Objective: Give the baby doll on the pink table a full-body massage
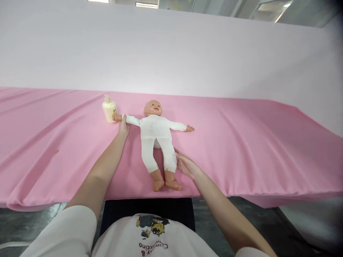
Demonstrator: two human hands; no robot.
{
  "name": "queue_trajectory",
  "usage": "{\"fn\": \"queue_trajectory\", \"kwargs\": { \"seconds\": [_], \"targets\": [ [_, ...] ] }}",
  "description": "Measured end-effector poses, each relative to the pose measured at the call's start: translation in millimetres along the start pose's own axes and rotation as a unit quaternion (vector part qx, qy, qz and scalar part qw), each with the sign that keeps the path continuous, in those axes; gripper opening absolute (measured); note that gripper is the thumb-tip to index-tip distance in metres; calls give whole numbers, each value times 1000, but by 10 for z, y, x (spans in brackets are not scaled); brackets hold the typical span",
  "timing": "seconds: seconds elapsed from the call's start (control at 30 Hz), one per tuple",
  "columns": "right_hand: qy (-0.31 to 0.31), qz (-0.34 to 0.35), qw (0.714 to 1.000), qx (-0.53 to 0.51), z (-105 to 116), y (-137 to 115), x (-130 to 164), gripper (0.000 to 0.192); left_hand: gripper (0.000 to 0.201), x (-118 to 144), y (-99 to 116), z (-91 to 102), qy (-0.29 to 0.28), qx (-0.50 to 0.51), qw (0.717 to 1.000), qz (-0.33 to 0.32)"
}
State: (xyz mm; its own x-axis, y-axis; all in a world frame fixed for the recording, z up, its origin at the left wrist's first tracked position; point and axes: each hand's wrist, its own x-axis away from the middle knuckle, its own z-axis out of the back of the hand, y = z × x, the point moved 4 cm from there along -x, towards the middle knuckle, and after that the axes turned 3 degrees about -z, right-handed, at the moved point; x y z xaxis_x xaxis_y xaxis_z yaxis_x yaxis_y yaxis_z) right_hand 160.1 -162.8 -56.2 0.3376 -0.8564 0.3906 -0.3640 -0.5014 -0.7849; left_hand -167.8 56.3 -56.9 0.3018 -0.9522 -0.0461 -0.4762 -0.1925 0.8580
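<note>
A baby doll [156, 128] with a hard head and a white cloth body lies face up on the pink cloth, arms spread and feet toward me. My left hand [124, 127] is closed around the sleeve of its arm on the left, close to the wrist. Beside the doll's leg on the right, my right hand [185, 165] rests with its fingers loosely extended against the outer side; some fingertips are hidden by the leg. A cream pump bottle [109, 110] stands upright by the doll's hand on the left, which overlaps it in view.
Wrinkled pink cloth [241, 150] covers the table, its front edge hanging close to my body. Behind the table rises a plain white partition [171, 53]. A dark seat [147, 207] shows below the table edge, in front of my shirt.
</note>
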Motion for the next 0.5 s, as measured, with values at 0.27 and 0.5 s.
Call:
{"fn": "queue_trajectory", "kwargs": {
  "seconds": [0.27,0.5],
  "targets": [
    [-150,-149,977,17,-212,185,529,43,66,75,55,-19,40,-15,997,-67],
    [-304,-138,942,-11,-264,-435,34,51,59,252,37,-254,-132,-202,941,-237]
  ]
}}
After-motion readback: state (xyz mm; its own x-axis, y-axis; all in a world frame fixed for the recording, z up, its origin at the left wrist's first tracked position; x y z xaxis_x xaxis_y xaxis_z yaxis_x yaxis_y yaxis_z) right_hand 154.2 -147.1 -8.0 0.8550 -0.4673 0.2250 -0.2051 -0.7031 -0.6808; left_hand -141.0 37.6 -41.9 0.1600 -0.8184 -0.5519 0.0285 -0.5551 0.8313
